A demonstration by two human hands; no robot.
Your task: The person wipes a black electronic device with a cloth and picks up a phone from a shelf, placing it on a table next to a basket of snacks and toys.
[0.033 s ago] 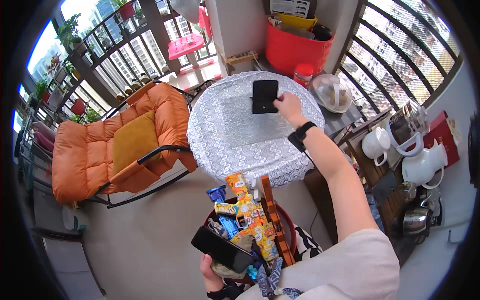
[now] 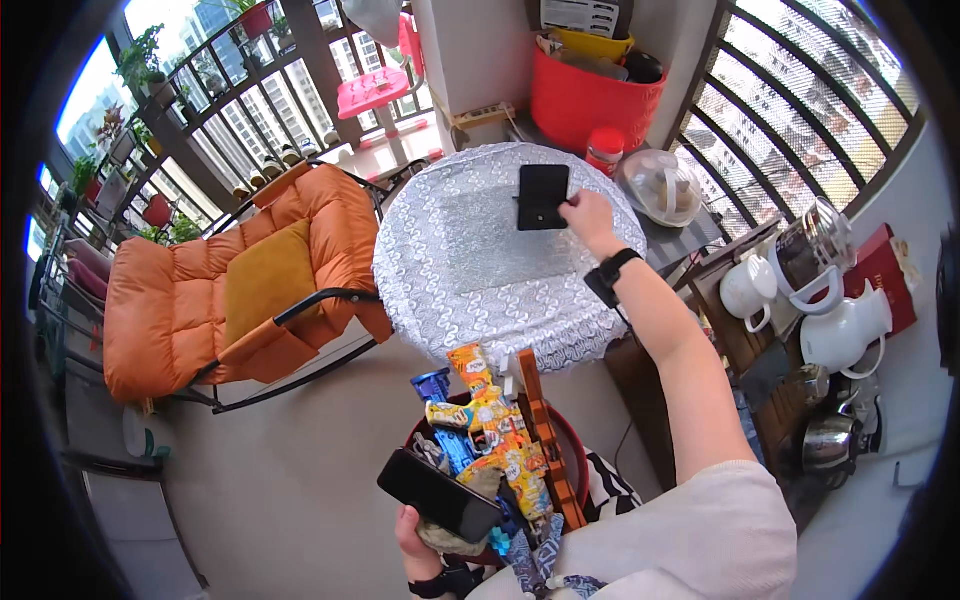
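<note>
Head view, looking down on a balcony: an orange rocking chair (image 2: 215,300) with a mustard cushion (image 2: 268,280) stands just left of the round table (image 2: 470,290), which wears a silvery patterned cloth. Beyond the table, against the wall, sits a red tub (image 2: 590,105) stuffed with a yellow item and dark bundles; a white sheet with dark print (image 2: 580,15) hangs above it. A clear domed food cover (image 2: 660,185) rests just right of the table's far edge, with a small red-lidded jar (image 2: 605,150) beside it. Farther right of the table, a shelf carries a white mug (image 2: 748,290), a glass pitcher (image 2: 812,245), a white jug (image 2: 845,330) and a flat red box (image 2: 885,270). Near the table's front edge, a dark red basket (image 2: 565,440) brims with snack packets: a long orange-and-yellow one (image 2: 490,410) upright in the middle, blue wrappers (image 2: 435,385) at its left, and a brown wooden piece (image 2: 545,440) at its right. The right hand (image 2: 588,215), a black band at the wrist, reaches across the table; its fingertips pinch the right edge of a flat black rectangular case (image 2: 543,197) lying on the cloth toward the far side. The left hand (image 2: 430,525), below the basket, has its fingers curled under a black phone (image 2: 440,495) and a crumpled greyish bundle (image 2: 455,535), holding both.
</note>
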